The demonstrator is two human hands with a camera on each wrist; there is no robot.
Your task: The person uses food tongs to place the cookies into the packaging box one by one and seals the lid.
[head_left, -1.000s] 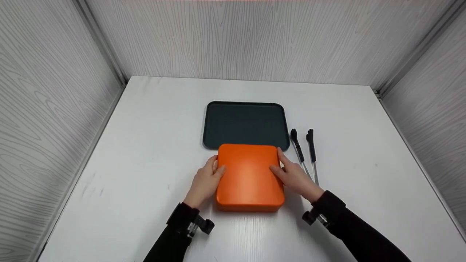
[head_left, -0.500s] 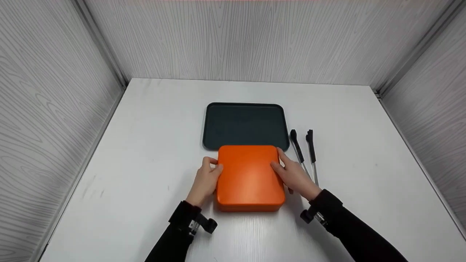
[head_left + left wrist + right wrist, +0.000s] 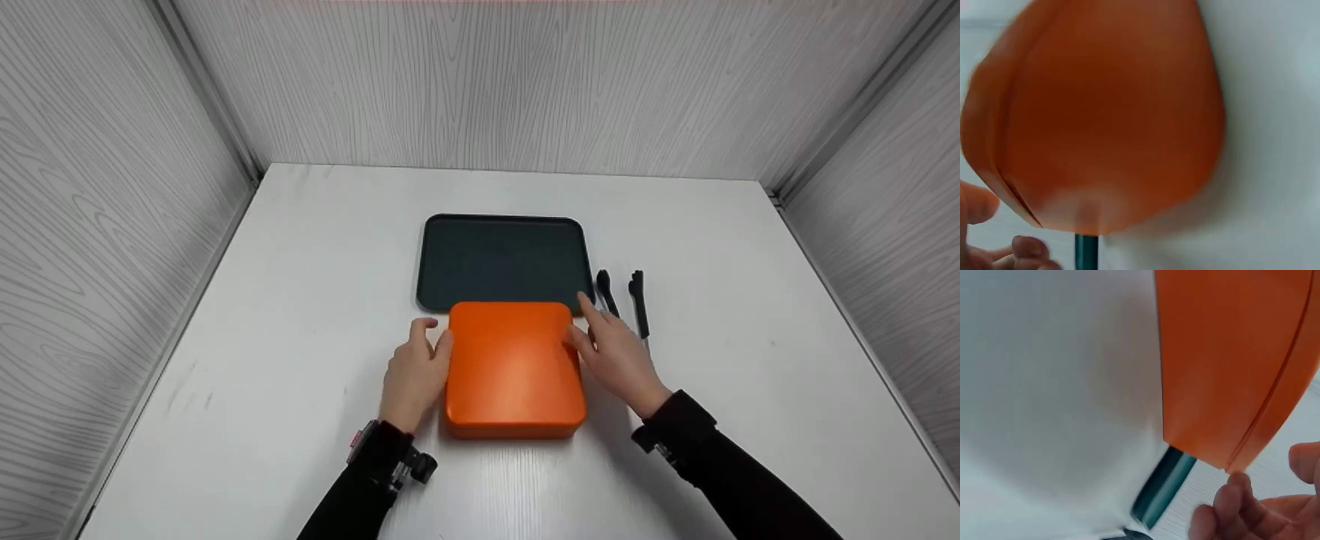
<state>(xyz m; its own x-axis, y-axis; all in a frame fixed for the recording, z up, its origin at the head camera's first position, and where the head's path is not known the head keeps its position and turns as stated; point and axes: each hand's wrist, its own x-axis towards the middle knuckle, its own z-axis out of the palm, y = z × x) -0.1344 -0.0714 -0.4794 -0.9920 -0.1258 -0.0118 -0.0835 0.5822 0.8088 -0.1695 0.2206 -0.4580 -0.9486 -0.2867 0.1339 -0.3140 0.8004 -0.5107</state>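
Note:
An orange lidded box (image 3: 514, 367) stands on the white table between my two hands, lid on; a seam between lid and base runs along its side in both wrist views. My left hand (image 3: 412, 375) is at its left side, thumb and fingers spread loosely; the left wrist view shows the fingertips (image 3: 1030, 246) apart from the box. On the right side, my right hand (image 3: 619, 364) has its index finger stretched past the far right corner. In the right wrist view, curved fingertips (image 3: 1238, 481) sit right at the lid's edge, with the thumb off it.
A dark green tray (image 3: 502, 259) lies just behind the box, its front edge partly hidden by it. Right of the tray are tongs (image 3: 639, 304) with black tips, partly covered by my right hand. Grey wood-grain panels (image 3: 480, 82) enclose the back and sides.
Both hands have loosened from the box's sides and moved slightly outward. The right hand has shifted a little toward the far corner, over the tongs. The box has stayed in place.

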